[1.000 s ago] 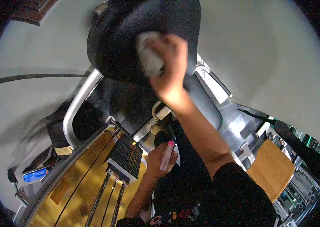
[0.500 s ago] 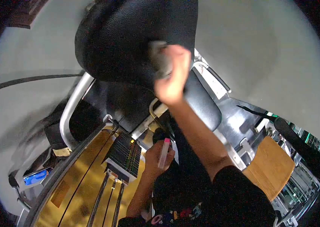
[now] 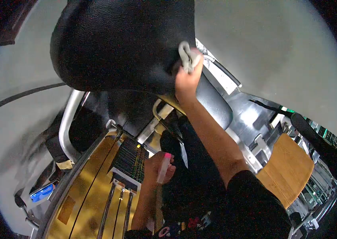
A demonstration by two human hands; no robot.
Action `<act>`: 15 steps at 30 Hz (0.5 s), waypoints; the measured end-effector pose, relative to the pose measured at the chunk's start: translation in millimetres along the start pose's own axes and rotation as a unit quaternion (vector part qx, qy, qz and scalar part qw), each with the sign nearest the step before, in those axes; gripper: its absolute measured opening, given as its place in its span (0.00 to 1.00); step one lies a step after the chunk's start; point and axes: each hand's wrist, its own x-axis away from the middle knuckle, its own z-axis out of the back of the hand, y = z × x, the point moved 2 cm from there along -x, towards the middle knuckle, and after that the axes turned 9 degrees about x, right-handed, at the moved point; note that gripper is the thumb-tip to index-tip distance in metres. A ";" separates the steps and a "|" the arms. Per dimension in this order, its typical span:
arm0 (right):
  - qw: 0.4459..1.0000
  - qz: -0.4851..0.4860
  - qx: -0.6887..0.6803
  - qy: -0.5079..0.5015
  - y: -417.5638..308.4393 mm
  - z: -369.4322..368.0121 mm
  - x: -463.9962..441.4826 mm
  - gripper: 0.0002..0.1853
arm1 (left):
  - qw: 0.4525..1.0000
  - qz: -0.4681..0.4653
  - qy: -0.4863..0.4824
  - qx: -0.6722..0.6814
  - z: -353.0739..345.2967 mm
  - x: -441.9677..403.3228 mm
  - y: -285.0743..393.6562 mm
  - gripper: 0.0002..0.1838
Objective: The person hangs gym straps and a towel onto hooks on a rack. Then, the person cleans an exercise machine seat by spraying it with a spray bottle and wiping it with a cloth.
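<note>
My right hand is closed around a crumpled light grey cloth. Cloth and fingers are at the right edge of a large black padded cushion, which looks like the pad of an exercise machine; whether the cloth presses on it is hard to tell. Lower down, close to my body, my left hand is wrapped around a slim clear bottle with a pink end. The bottle stands nearly upright in my grip, and part of it is hidden by the fingers.
A second black pad lies beyond my right forearm. Left of my left hand are a weight stack with yellow markings and metal guide rods. A curved silver tube supports the cushion. A wooden board is at the right.
My right hand with the cloth has moved slightly right along the cushion and is less blurred. My left hand with the bottle has shifted a little left and down.
</note>
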 end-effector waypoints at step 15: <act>0.958 -0.045 0.105 -0.264 97.6 21.7 110.3 0.27 | 0.939 0.156 -0.039 0.303 9.9 -7.9 -8.4 0.17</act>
